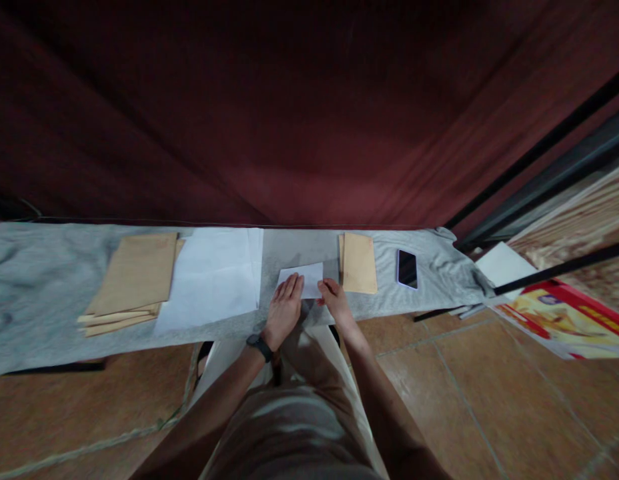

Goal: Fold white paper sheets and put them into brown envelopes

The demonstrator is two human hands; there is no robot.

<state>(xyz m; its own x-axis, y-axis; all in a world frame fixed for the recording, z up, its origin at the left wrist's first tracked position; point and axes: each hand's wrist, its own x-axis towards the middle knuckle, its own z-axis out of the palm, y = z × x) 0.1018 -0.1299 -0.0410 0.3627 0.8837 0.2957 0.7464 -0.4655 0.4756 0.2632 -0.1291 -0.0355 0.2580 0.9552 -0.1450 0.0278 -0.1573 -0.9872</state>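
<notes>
A small folded sheet of white paper [302,278] is seen lying on a grey-covered bench [39,293], close to its near edge and about midway along it. The left hand [283,310] is laid flat over the sheet's near left corner, its fingers stretched out and held together, so that the paper is pressed down rather than grasped. A dark wristband [260,346] is worn on that wrist. The right hand [334,300] is placed at the sheet's near right corner, its fingers curled; the grip appears to be pinching the paper's edge, though contact cannot be told for certain at this size.

Just beside the sheet, toward the bench's right end, a small stack of brown envelopes [358,263] is laid flat, reaching nearly to the far edge. Further right, near the right end, a phone [407,269] is set with its dark screen facing up. To the left of the folded sheet, a larger stack of white paper [214,277] is spread from the far edge almost to the near edge, and beyond it a fanned pile of brown envelopes [134,280] is partly overlapped by the white stack.

A dark red curtain [309,113] is hung behind the bench. Off the right end, a red and yellow printed board [564,320] is seen above the tiled floor [489,400].
</notes>
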